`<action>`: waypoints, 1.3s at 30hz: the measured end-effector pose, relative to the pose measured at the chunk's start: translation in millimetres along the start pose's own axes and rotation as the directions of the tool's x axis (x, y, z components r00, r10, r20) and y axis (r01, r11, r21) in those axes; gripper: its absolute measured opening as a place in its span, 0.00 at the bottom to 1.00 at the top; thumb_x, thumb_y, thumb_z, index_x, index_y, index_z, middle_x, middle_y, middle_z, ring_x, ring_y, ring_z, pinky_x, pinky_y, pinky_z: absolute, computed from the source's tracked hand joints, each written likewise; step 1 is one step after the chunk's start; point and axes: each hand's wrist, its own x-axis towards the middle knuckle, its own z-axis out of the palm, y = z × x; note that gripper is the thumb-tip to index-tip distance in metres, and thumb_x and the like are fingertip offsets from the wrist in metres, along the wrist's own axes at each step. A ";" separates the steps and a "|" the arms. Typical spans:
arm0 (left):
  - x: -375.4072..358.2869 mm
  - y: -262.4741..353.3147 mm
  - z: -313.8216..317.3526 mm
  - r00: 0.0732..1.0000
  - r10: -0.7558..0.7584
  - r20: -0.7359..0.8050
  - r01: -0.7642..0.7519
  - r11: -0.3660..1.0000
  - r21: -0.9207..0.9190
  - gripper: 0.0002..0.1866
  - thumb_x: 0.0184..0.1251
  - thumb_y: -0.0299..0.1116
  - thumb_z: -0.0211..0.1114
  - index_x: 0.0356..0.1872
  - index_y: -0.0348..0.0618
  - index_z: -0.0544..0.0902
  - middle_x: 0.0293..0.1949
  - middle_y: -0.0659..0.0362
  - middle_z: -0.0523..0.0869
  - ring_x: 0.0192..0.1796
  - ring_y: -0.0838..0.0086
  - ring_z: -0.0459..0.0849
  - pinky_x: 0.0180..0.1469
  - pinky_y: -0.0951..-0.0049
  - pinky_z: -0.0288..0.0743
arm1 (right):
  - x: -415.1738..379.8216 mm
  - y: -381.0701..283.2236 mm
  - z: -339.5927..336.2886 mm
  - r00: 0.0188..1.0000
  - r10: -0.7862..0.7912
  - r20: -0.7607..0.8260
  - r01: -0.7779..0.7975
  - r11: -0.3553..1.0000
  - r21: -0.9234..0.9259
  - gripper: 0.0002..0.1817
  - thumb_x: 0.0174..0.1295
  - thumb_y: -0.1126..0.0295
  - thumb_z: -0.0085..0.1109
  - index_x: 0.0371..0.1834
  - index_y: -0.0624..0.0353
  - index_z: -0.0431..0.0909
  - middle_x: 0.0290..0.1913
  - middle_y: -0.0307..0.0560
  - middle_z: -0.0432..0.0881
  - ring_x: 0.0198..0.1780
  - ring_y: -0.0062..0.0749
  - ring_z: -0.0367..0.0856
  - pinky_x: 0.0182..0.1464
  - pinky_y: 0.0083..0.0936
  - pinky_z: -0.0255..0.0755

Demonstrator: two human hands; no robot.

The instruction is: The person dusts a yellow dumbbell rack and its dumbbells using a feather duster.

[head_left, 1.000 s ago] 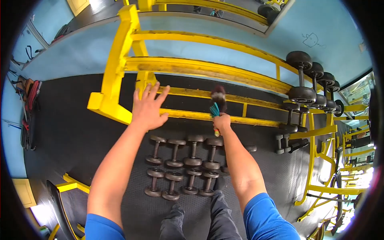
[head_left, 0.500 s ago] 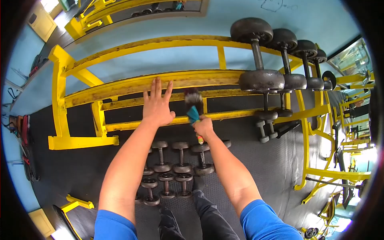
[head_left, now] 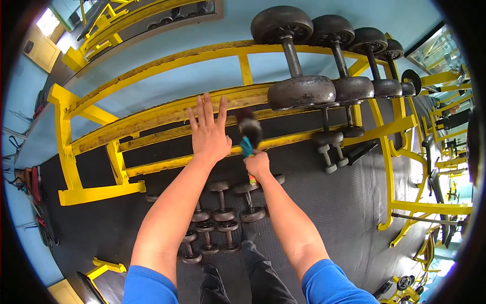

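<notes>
My right hand [head_left: 257, 165] is wrapped around the colourful handle of a brush [head_left: 250, 133] with a teal section and a dark, motion-blurred head. That head is just below the upper yellow rail of the dumbbell rack [head_left: 167, 112], left of the large black dumbbell [head_left: 302, 92]. My left hand [head_left: 210, 134] has its fingers spread, the fingertips overlapping the same rail, and holds nothing.
More black dumbbells [head_left: 353, 90] line the rack's right end, with smaller ones [head_left: 326, 138] below. Several dumbbells [head_left: 223, 201] stand on the black rubber floor [head_left: 314, 218] by my feet. Yellow gym machines [head_left: 430, 206] fill the right side.
The view has shifted, putting the rack further left. Both hands and the brush are now further right along the rail, closer to the large dumbbell.
</notes>
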 end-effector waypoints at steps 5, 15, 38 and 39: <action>21.7 9.4 -6.7 0.993 0.012 -0.117 -0.005 0.998 0.059 0.59 0.51 0.45 0.71 0.80 0.50 0.40 0.79 0.42 0.41 0.81 0.46 0.37 0.78 0.43 0.35 | -5.8 18.8 -14.7 0.978 -0.180 -0.102 0.159 0.969 -0.190 0.23 0.53 0.78 0.66 0.55 0.67 0.80 0.29 0.50 0.84 0.25 0.30 0.83 0.25 0.30 0.77; 43.9 33.1 -15.4 0.987 -0.129 0.090 0.124 0.990 0.063 0.64 0.47 0.51 0.74 0.80 0.49 0.38 0.78 0.42 0.43 0.80 0.46 0.37 0.79 0.44 0.31 | -11.9 -1.0 -33.2 0.995 -0.066 -0.072 0.052 0.982 -0.184 0.23 0.53 0.68 0.61 0.54 0.65 0.81 0.50 0.65 0.83 0.56 0.54 0.82 0.59 0.38 0.75; 45.3 28.6 -18.0 0.989 -0.120 0.084 0.116 0.992 0.049 0.65 0.45 0.53 0.76 0.80 0.54 0.40 0.76 0.42 0.49 0.79 0.43 0.41 0.79 0.44 0.33 | 6.1 6.1 -40.6 0.995 -0.098 0.000 0.095 0.970 -0.225 0.26 0.54 0.67 0.60 0.57 0.65 0.78 0.52 0.66 0.82 0.58 0.54 0.80 0.61 0.37 0.74; 44.9 27.6 -18.6 0.989 -0.114 0.095 0.110 0.993 0.043 0.65 0.45 0.53 0.76 0.80 0.55 0.40 0.76 0.42 0.49 0.79 0.43 0.41 0.79 0.44 0.34 | 10.2 8.8 -43.4 0.994 -0.107 -0.004 0.103 0.969 -0.226 0.26 0.54 0.67 0.60 0.57 0.65 0.78 0.52 0.66 0.82 0.58 0.54 0.80 0.61 0.37 0.74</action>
